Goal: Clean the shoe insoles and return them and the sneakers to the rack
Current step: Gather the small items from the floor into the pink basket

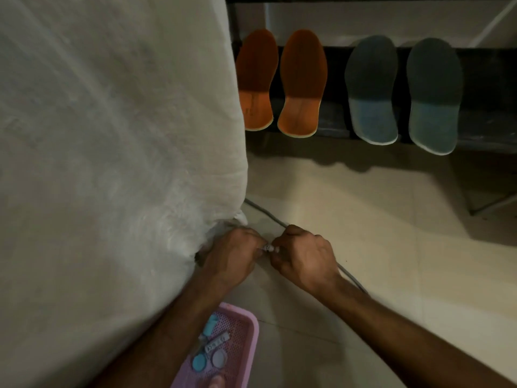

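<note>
Two orange insoles (303, 82) and two grey-blue insoles (372, 91) lean side by side against the dark shoe rack (333, 124) at the top. No sneakers are in view. Low in the middle, my left hand (232, 259) and my right hand (305, 259) meet over the floor. Both pinch a small whitish object (269, 248) between their fingertips; what it is cannot be told. A grey cable (265, 212) runs under my right hand.
A large white cloth-covered surface (112, 163) fills the left half. A pink perforated basket (240, 351) with small blue and white items sits at the bottom. Beige tiled floor (391, 247) spreads to the right.
</note>
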